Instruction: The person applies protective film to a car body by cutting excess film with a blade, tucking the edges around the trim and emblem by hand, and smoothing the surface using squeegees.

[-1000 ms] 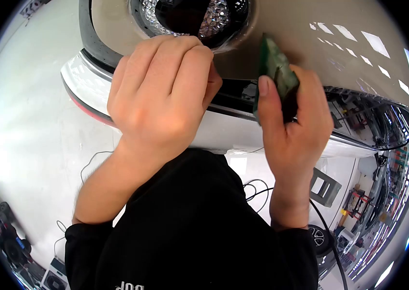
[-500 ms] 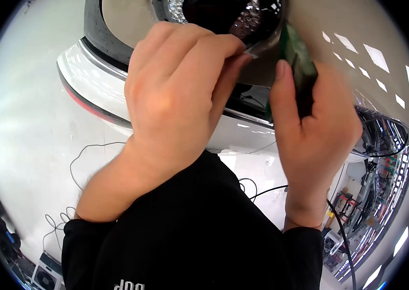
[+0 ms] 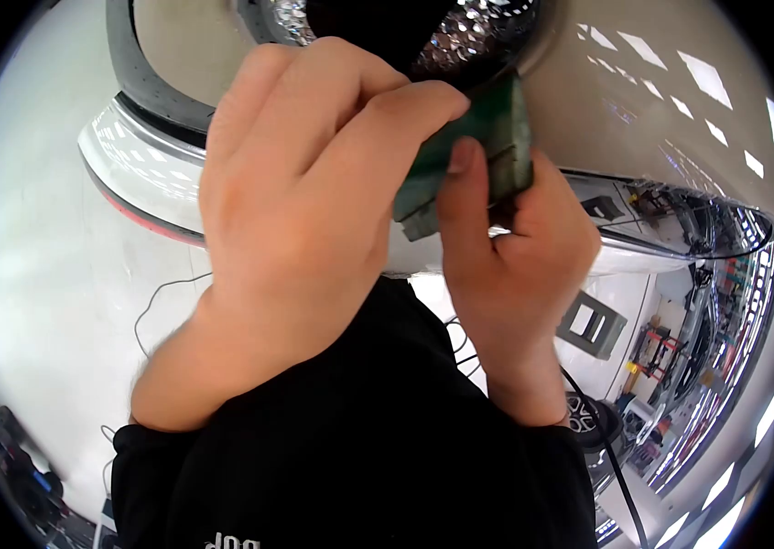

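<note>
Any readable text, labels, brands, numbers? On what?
None legible for sure.
Black top: white lettering, upside down, cut off by the picture's edge; no sure reading.
Green block: no text visible.
Background equipment at right: any print too small to read.

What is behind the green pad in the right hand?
Past the green pad, a glittery round fitting shows above and a tan panel to the right. What lies directly behind is covered by the pad and the right hand.
</note>
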Available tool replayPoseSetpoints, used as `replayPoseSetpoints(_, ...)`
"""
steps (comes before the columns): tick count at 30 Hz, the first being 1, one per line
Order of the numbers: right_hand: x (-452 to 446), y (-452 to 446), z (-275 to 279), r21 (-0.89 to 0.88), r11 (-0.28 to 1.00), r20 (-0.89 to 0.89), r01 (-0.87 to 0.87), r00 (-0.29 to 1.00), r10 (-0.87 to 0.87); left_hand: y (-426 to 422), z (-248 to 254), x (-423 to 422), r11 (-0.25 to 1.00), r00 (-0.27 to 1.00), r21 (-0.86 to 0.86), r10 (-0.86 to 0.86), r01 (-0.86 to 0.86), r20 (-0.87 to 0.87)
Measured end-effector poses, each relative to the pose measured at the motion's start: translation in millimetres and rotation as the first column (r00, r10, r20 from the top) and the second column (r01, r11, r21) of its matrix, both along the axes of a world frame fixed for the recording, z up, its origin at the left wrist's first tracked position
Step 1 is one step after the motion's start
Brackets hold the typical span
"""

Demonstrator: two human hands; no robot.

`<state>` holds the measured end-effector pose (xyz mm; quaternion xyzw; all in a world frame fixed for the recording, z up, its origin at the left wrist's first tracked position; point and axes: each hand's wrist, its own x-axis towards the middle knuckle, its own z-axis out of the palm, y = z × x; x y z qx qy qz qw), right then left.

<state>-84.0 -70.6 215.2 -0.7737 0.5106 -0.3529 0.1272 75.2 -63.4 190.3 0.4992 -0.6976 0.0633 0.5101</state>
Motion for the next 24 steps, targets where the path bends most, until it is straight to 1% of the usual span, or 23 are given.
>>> replayPoseSetpoints(2, 4, 2, -7, 0.008, 1.0, 0.04, -0.003, 0.999, 0.002, 2, 5, 2, 0.998, 0.999, 0.047, -0.039, 0.039, 0.01)
replayPoseSetpoints(5, 17, 5, -28, -0.081, 0.997, 0.157, 0.01, 0.988, 0.003, 4, 13, 4, 0.991, 0.996, 0.106, -0.087, 0.084, 0.026)
replayPoseSetpoints(7, 29, 10, -44, -0.109, 0.994, 0.269, 0.032, 0.963, -0.001, 5, 12, 5, 0.989, 0.994, 0.113, -0.099, 0.093, 0.048)
replayPoseSetpoints(9, 35, 16, -53, -0.096, 0.995, 0.297, 0.026, 0.955, 0.004, 8, 12, 3, 0.988, 0.994, 0.126, -0.095, 0.087, 0.056)
replayPoseSetpoints(10, 38, 18, -57, -0.095, 0.995, 0.338, -0.015, 0.94, 0.047, 11, 12, 1, 0.986, 0.995, 0.145, -0.09, 0.082, 0.052)
replayPoseSetpoints(13, 41, 25, -63, 0.099, 0.986, 0.44, -0.134, 0.895, 0.077, 15, 16, -1, 0.973, 0.996, 0.217, -0.08, 0.073, 0.023)
replayPoseSetpoints(14, 34, 28, -63, 0.169, 0.973, 0.422, -0.159, 0.904, 0.074, 14, 15, 0, 0.975, 0.995, 0.201, -0.101, 0.097, 0.013)
replayPoseSetpoints(16, 13, 37, -51, 0.13, 0.991, 0.281, 0.022, 0.958, -0.059, 9, 10, 5, 0.977, 0.991, 0.165, -0.135, 0.134, -0.009)
replayPoseSetpoints(17, -2, 35, -38, 0.153, 0.988, 0.31, 0.032, 0.948, -0.079, 7, 4, -1, 0.987, 0.993, 0.11, -0.111, 0.114, -0.04)
replayPoseSetpoints(20, -21, 11, 10, -0.134, 0.984, 0.131, 0.121, 0.986, -0.103, 3, -9, -9, 0.998, 0.993, -0.01, -0.06, 0.059, -0.102)
replayPoseSetpoints(22, -19, -6, 34, -0.275, 0.961, -0.028, -0.007, 1.0, -0.001, -5, -14, -12, 0.997, 0.992, -0.077, -0.019, 0.01, -0.122)
replayPoseSetpoints(24, -14, -19, 48, -0.338, 0.938, -0.142, -0.073, 0.989, 0.026, -9, -17, -16, 0.992, 0.99, -0.116, 0.03, -0.046, -0.136)
